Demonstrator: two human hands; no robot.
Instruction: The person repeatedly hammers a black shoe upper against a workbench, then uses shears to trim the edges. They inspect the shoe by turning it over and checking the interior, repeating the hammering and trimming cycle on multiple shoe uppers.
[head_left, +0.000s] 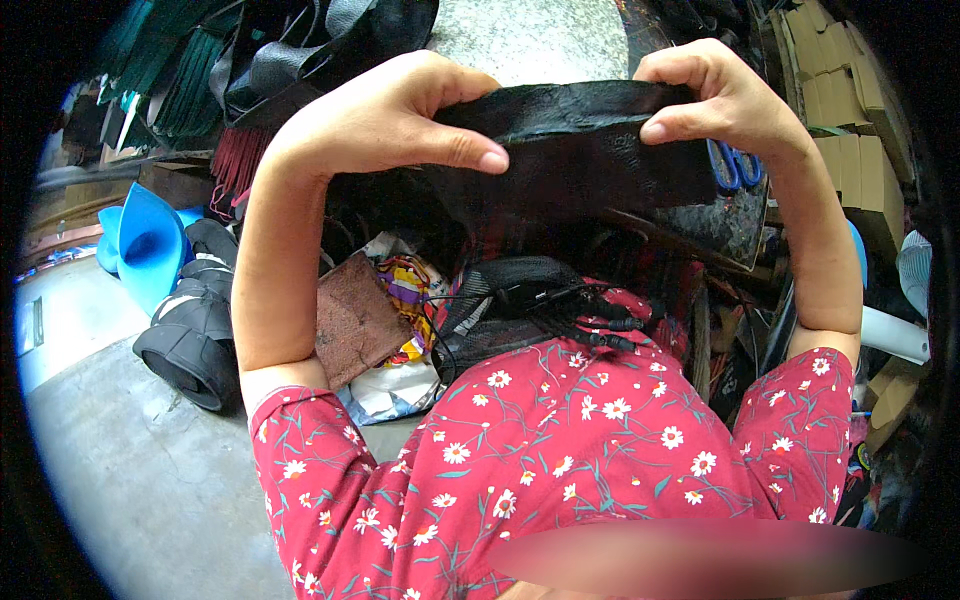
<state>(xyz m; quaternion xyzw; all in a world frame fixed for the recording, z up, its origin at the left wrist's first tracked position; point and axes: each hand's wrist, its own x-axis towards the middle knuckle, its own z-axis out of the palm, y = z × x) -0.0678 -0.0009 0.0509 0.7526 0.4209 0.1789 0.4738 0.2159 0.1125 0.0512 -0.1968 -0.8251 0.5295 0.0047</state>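
Observation:
A black, leather-like piece of material (590,160) is stretched between my two hands, bent over along its upper edge. My left hand (420,115) grips its left end, thumb pressed on the near face and fingers mostly hidden behind. On the other end my right hand (715,95) pinches it between thumb and curled fingers. The lower part hangs in shadow, so its bottom edge is hard to make out. Just beside my right wrist, scissors with blue handles (738,165) lie on a dark worktop (725,225); their blades are hidden.
Beyond my hands is a speckled pale surface (535,40). Black leathery pieces (290,75) are heaped at the far left, near hanging green strips (185,75). Cardboard pieces (865,190) stack up at the right. A blue curved object (150,245) and a black bundle (195,345) are on the left.

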